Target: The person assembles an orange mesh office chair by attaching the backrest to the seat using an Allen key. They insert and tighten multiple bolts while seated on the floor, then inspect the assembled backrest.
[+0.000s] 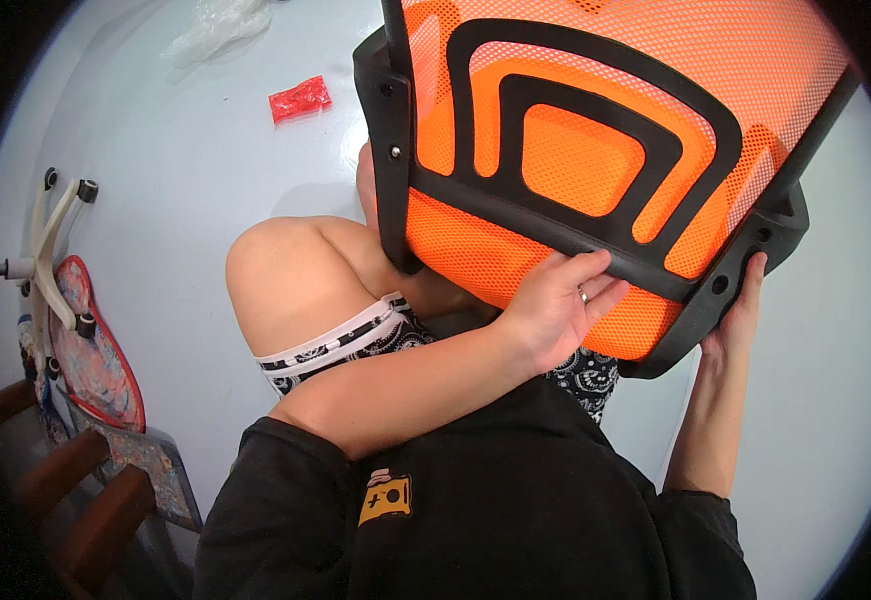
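An orange mesh office chair back point(581, 160) with a black plastic frame rests tilted over my lap. Black side brackets run along both its edges, and a silvery bolt head point(396, 152) shows in the left one. Dark round holes mark the right bracket point(731, 275). My right hand point(741, 310) grips that bracket from outside, thumb on its face and fingers hidden behind. In front of the black lower crossbar point(546, 235), my left hand point(566, 308) has its fingers drawn together, thumb by the bar. Whatever it may pinch is too small to tell.
A red plastic packet point(300, 99) and crumpled clear plastic point(218, 30) lie on the pale floor beyond my bent left knee point(281, 265). On the left are a white chair base with casters point(51, 250), a red-edged patterned pad point(101, 350) and brown wooden bars point(106, 520).
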`<state>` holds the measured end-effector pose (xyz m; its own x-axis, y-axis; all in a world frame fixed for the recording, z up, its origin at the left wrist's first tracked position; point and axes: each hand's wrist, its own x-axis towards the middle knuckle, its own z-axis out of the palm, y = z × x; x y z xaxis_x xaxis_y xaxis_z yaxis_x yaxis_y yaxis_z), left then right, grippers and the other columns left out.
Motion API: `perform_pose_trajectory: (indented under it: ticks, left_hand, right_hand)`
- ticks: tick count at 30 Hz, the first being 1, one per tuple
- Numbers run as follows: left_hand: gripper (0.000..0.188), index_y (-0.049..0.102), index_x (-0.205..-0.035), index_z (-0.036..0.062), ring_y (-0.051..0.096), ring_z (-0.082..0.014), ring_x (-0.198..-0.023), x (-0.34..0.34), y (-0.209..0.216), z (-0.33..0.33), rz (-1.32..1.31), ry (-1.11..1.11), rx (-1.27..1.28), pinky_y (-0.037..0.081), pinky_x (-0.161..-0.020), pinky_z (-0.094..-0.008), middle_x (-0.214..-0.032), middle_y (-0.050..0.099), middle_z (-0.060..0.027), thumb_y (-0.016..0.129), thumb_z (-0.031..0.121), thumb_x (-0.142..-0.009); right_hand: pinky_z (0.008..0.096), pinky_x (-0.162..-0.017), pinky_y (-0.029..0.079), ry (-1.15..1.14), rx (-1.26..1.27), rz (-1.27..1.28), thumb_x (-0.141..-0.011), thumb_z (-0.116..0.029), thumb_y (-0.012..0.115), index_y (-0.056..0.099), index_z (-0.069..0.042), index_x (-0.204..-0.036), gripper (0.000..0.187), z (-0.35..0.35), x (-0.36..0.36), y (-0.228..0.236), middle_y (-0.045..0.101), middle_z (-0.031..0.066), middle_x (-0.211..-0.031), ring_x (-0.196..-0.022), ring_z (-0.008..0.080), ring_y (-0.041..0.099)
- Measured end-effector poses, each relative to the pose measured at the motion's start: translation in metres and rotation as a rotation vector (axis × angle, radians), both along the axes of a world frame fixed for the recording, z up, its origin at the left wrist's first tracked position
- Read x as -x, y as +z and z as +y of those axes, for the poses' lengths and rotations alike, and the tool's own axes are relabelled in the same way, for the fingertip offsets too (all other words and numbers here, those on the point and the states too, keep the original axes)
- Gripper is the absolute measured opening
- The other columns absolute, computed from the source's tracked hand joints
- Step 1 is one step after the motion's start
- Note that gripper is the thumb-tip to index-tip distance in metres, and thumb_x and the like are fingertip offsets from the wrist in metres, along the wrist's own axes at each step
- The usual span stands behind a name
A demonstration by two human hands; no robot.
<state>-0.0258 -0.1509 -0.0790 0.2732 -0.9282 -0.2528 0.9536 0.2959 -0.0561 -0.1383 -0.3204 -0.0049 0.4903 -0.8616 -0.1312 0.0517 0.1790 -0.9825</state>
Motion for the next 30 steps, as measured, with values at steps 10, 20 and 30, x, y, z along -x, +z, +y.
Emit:
perform_pose_trajectory:
  ticks: [10,20,30]
  left_hand:
    - [0.02,0.054,-0.103,0.0071,0.051,-0.0207,-0.104,0.007,-0.007,-0.006,-0.031,0.032,0.059,0.038,-0.096,-0.0388,-0.109,0.057,-0.006,0.056,0.013,-0.084]
    - [0.016,0.054,-0.094,0.0107,0.051,-0.0179,-0.099,0.002,0.01,-0.008,0.022,0.016,0.063,0.032,-0.099,-0.0367,-0.088,0.057,-0.0022,0.06,0.02,-0.082]
    - [0.037,0.046,-0.112,0.0033,0.048,-0.0216,-0.108,0.018,0.031,-0.04,-0.042,-0.102,0.217,0.033,-0.1,-0.0351,-0.107,0.054,-0.0099,0.048,0.032,-0.089]
  right_hand:
    - [0.0384,-0.092,0.042,-0.038,-0.048,-0.011,-0.088,-0.045,0.048,0.042,-0.001,-0.126,0.058,0.002,0.002,-0.002,0.05,0.0128,-0.123,-0.109,0.0241,0.051]
    - [0.0345,-0.08,0.05,0.007,0.008,-0.005,-0.087,-0.044,0.051,0.047,0.003,-0.116,0.056,0.006,-0.015,0.011,0.058,0.016,-0.109,-0.094,0.0218,0.059]
    - [0.0327,-0.079,0.049,0.106,0.056,-0.018,-0.088,-0.045,0.049,0.046,0.004,-0.117,0.057,0.006,-0.028,0.025,0.057,0.0145,-0.108,-0.094,0.0207,0.058]
